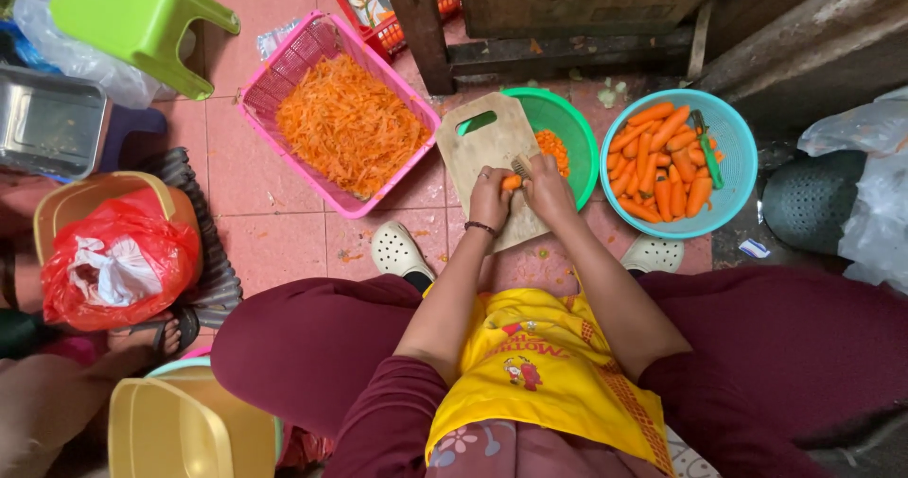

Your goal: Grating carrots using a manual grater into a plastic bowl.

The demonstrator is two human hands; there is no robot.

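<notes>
Head camera view, looking straight down at a seated person's lap and a pink tiled floor (236,185). Dark red trousers and a yellow apron (544,374) fill the lower part of the scene. Ahead of the knees, at upper left, lies a pink plastic basket (284,71) heaped with shredded carrot (350,123). To the right sits a round light-blue basket (733,171) holding whole peeled carrots (662,161) and a green-handled peeler. Between them a green bowl (567,119) holds a small pile of shredded carrot, and a wooden cutting board (482,152) rests tilted across its near rim. A lime-green stool lies at upper left, and a red plastic bag sits in a tan bucket at left.

Both hands meet over the board. The left hand (489,194), a dark band at its wrist, pinches a short carrot piece (512,182) between curled fingers, pressing it to the wood. The right hand (549,187) touches the left and wraps around a small metal-bladed tool (521,167), fingers pressed together, with the blade at the carrot's top. White clogs show just below the board on either side.
</notes>
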